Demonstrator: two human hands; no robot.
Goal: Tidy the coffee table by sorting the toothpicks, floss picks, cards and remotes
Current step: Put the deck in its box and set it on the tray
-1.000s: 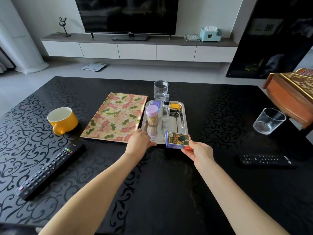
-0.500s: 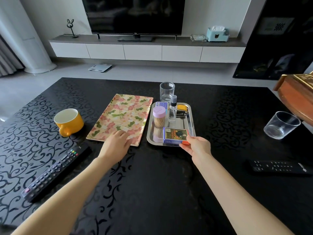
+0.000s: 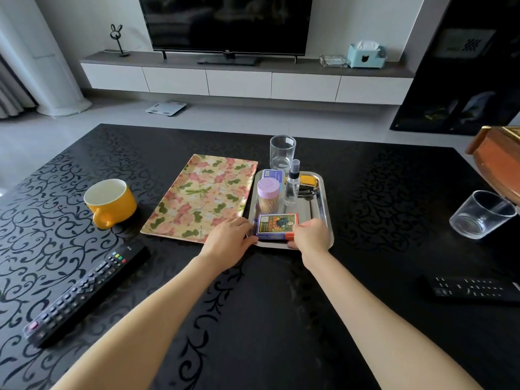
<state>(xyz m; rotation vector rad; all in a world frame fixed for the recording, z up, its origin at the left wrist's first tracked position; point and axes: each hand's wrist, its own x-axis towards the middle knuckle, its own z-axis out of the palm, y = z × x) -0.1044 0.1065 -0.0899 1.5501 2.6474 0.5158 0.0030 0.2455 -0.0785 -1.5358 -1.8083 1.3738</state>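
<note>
A purple card box (image 3: 277, 226) lies at the near end of the steel tray (image 3: 324, 209). My right hand (image 3: 311, 235) grips the box's right end. My left hand (image 3: 229, 237) rests with its fingers against the tray's near left corner and the box's left end. In the tray also stand a toothpick jar with a lilac lid (image 3: 268, 195), a small spray bottle (image 3: 292, 184), a blue packet (image 3: 272, 174) and a yellow item (image 3: 308, 180). One black remote (image 3: 84, 291) lies at the near left, another remote (image 3: 475, 289) at the right edge.
A floral tray (image 3: 204, 195) lies left of the steel tray. A yellow mug (image 3: 109, 201) stands further left. One clear glass (image 3: 282, 152) stands behind the steel tray, another glass (image 3: 482, 214) at the far right under a wooden box (image 3: 498, 153).
My right hand has carried the card box forward into the steel tray's near end. My left hand went from the tray corner to the floral tray and back to the steel tray's corner.
</note>
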